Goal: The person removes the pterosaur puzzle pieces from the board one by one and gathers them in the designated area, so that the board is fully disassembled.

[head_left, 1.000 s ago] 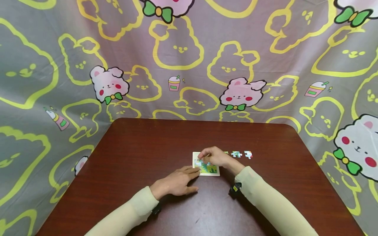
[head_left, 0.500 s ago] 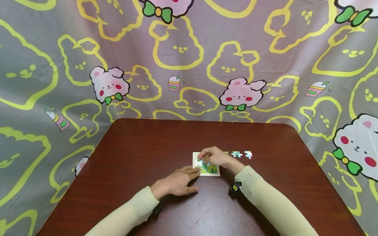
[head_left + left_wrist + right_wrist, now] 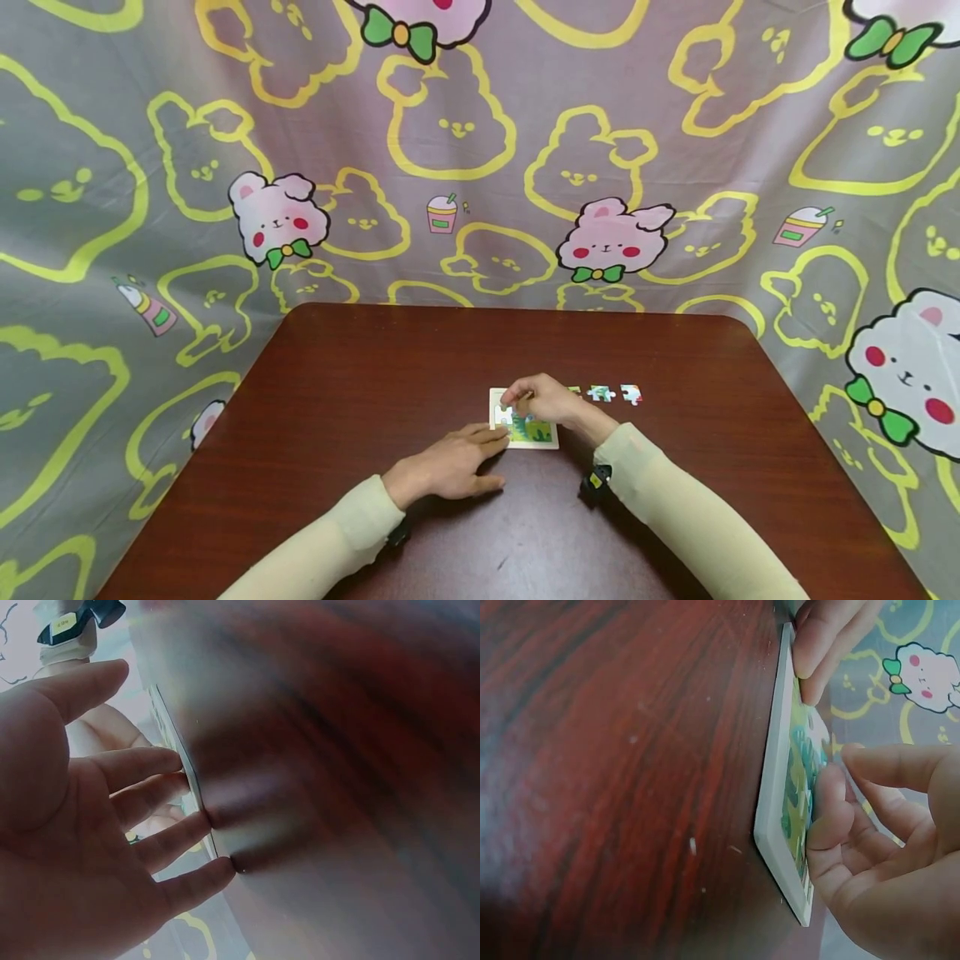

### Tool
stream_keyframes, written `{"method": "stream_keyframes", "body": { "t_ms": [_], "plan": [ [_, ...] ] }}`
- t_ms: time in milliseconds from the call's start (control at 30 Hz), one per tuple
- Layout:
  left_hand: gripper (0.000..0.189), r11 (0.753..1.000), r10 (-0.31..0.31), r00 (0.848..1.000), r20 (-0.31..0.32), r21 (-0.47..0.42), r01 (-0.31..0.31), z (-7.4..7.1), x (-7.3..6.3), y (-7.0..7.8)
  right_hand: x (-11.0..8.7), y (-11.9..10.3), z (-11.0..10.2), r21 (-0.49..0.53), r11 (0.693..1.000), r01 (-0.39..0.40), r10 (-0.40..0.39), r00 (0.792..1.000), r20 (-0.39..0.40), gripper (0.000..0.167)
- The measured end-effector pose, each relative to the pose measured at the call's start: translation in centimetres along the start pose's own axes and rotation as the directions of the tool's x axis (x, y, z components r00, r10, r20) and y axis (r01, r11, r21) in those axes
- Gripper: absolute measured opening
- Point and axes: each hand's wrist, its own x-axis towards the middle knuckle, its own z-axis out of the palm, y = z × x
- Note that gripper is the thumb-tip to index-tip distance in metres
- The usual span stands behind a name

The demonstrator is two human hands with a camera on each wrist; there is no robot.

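Note:
A small jigsaw puzzle board (image 3: 534,445) with a pale frame and a green and blue picture lies flat on the table. My left hand (image 3: 453,463) touches its left edge with outstretched fingers; the left wrist view shows these fingers (image 3: 184,844) spread along the rim. Over the upper part of the board, my right hand (image 3: 553,401) has curled fingers and thumb close together. From the right wrist view, they appear to pinch a small puzzle piece (image 3: 820,729), pale and teal, tilted up at the picture's surface; the fingers hide much of it. A pale patch shows at the board's upper left.
Loose puzzle pieces lie in a row right of the board: one (image 3: 601,393) mostly green, another (image 3: 632,394) white and red, and one (image 3: 574,390) partly hidden behind my right hand. The brown table (image 3: 390,358) meets a patterned curtain (image 3: 480,200) at the back and sides.
The upper left of the picture turned from blue-white to a pale patch beneath my right fingers. Both hands stay almost in the same place.

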Motion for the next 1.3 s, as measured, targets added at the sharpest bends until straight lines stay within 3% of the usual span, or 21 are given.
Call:
{"method": "stream_keyframes", "body": {
  "t_ms": [667, 1033, 1300],
  "plan": [
    [0.064, 1.0, 0.003, 1.0, -0.008, -0.013, -0.003, -0.08, 0.03, -0.08, 0.31, 0.12, -0.01, 0.056, 0.991, -0.118, 0.12, 0.992, -0.037, 0.015],
    [0.063, 1.0, 0.007, 1.0, -0.003, -0.007, -0.007, -0.03, 0.02, -0.19, 0.33, 0.31, 0.42, -0.046, 0.999, 0.001, -0.004, 0.998, -0.068, 0.012],
    [0.064, 1.0, 0.013, 1.0, -0.009, 0.004, -0.013, 0.03, -0.04, -0.27, 0.31, 0.1, 0.46, -0.083, 0.997, 0.0, -0.007, 0.997, -0.08, 0.013]
  ]
}}
